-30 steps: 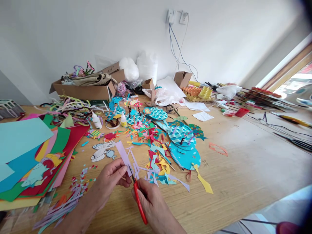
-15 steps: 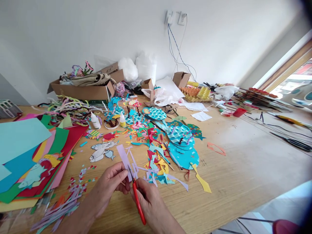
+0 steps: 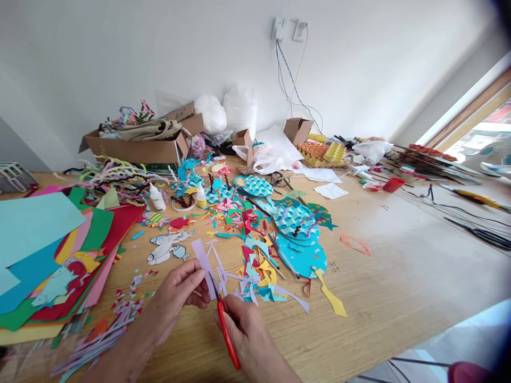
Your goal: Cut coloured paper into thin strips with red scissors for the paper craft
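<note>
Pinched in my left hand (image 3: pixel 187 286) is a strip of purple paper (image 3: pixel 203 258), its long end pointing away from me. My right hand (image 3: pixel 244 325) grips red-handled scissors (image 3: pixel 227 332), whose dark blades lie along the strip's right side. How far the blades are apart I cannot make out. Thin purple offcuts (image 3: pixel 219 261) lie just beyond the scissors. Under my left forearm, a heap of narrow purple strips (image 3: pixel 93 346) rests on the table. Small paper bits (image 3: pixel 126 300) are scattered above that heap.
Stacked coloured paper (image 3: pixel 35 229) covers the left side. Cut paper fish (image 3: pixel 164 250), glue bottles (image 3: pixel 156 198) and a blue paper-plate fish (image 3: pixel 301 255) lie beyond my hands. A cardboard box (image 3: pixel 136 148) stands by the wall. Yellow paper (image 3: pixel 333 298) lies to the right.
My left hand has shifted slightly left and up along the purple strip, its fingers a little looser. The scissors and my right hand have barely moved.
</note>
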Action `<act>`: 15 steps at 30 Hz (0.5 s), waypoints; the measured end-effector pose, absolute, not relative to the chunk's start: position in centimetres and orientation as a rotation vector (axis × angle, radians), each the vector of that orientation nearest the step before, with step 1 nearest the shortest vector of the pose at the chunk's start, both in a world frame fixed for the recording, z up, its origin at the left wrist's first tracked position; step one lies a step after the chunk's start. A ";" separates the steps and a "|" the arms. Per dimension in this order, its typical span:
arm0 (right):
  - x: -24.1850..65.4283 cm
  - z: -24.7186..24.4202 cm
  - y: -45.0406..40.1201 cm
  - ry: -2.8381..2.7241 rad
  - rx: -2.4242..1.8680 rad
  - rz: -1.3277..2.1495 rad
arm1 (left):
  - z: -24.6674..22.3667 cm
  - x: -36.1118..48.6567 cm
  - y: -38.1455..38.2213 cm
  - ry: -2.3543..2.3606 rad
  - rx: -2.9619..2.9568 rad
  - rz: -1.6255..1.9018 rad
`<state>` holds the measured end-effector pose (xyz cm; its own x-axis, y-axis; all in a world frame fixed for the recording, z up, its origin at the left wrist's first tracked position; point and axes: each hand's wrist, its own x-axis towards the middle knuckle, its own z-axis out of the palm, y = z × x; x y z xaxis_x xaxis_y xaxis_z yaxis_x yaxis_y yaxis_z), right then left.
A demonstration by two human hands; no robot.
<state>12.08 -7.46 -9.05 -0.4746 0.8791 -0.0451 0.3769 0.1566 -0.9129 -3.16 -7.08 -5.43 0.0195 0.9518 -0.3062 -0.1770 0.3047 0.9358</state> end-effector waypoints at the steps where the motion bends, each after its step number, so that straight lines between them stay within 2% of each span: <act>1: 12.1 -9.1 -7.5 -1.938 -1.195 1.292 | -5.5 -3.2 -7.0 1.226 0.847 1.074; 15: 12.1 -8.9 -7.3 -1.896 -1.183 1.322 | -6.4 -2.8 -7.1 1.155 0.825 1.043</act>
